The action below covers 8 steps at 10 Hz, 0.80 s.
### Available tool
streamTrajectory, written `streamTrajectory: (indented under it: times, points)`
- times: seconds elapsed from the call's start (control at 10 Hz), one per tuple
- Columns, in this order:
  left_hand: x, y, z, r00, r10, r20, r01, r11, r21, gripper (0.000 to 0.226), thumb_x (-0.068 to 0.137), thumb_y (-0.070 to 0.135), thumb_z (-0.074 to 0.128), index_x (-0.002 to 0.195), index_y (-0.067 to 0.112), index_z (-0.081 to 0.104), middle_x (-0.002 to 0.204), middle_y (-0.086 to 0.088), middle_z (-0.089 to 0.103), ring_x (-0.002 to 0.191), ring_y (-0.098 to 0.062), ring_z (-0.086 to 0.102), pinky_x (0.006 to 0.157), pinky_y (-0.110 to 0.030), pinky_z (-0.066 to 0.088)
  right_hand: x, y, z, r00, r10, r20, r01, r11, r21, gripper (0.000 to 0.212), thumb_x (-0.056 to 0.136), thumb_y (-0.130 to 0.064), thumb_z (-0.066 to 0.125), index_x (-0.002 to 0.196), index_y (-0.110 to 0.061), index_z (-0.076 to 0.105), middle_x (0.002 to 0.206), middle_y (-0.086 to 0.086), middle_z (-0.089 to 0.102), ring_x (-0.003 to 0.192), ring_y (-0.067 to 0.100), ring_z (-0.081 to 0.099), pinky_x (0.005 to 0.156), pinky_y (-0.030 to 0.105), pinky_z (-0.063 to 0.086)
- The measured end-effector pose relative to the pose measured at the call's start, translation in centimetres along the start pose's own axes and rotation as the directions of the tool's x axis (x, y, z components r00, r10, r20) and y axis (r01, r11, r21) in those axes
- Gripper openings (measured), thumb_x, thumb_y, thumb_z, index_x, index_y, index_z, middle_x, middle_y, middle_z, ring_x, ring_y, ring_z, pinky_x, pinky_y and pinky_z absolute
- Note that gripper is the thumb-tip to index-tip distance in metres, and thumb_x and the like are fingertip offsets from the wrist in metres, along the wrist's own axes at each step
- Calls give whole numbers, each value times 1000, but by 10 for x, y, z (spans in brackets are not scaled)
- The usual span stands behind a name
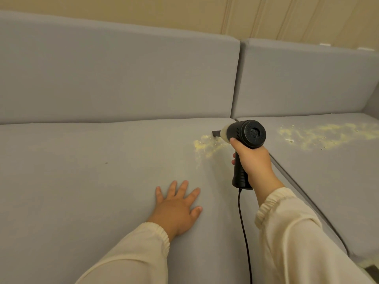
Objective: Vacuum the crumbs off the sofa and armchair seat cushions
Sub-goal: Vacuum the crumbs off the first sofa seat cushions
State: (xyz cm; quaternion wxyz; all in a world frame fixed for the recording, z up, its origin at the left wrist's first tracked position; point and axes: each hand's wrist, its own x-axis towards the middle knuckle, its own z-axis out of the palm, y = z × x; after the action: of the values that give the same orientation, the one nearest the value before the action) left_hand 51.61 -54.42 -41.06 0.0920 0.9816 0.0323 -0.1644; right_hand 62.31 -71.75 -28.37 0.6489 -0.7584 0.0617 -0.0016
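Observation:
My right hand [253, 162] grips the handle of a small black handheld vacuum [249, 134]. Its short nozzle points left, its tip at the upper edge of a patch of yellow crumbs [207, 145] on the left grey seat cushion [92, 171]. A black cord [244, 232] hangs from the handle's base. My left hand [177, 206] lies flat on the same cushion with fingers spread, nearer to me than the crumbs. A longer streak of yellow crumbs [326, 134] lies across the right seat cushion [338, 171].
Two grey back cushions [123, 74] stand behind the seats, with a seam between them above the vacuum. A gap separates the two seat cushions, running toward the lower right. A beige panelled wall [287, 17] rises behind the sofa.

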Motion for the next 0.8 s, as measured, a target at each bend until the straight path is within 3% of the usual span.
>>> streamTrajectory:
  times: [0.1, 0.3, 0.5, 0.8]
  points:
    - [-2, 0, -2, 1000, -1, 3, 1, 1000, 2, 64, 104, 68, 16, 161, 52, -6, 172, 10, -20, 158, -25, -20, 119, -70, -12, -4, 0, 0, 1000, -8, 11, 8, 1000, -8, 14, 90, -30, 81, 89, -22, 69, 80, 10, 69, 66, 23, 69, 78, 43, 63]
    - [-2, 2, -2, 1000, -6, 11, 6, 1000, -1, 64, 103, 68, 16, 161, 51, -6, 172, 9, -20, 158, -26, -21, 118, -70, -13, -17, -3, 1, 995, 16, 96, -14, 1000, -24, 13, 92, -28, 79, 97, -20, 70, 80, 10, 70, 69, 24, 69, 63, 32, 60]
    - [-4, 2, -3, 1000, -1, 8, 1, 1000, -19, 64, 103, 68, 15, 162, 50, -4, 172, 8, -19, 158, -26, -20, 118, -70, -13, -35, 1, -4, 987, -5, 161, 33, 985, -169, 9, 91, -24, 76, 98, -23, 70, 77, 10, 71, 65, 22, 69, 63, 32, 60]
    - [-6, 2, -5, 999, -11, 33, 12, 1000, -25, 64, 103, 68, 14, 162, 51, -4, 172, 9, -20, 158, -26, -22, 118, -70, -14, -66, 2, -28, 987, 22, 159, 13, 975, -221, 10, 90, -23, 76, 98, -22, 72, 85, 20, 76, 64, 22, 72, 66, 36, 61]
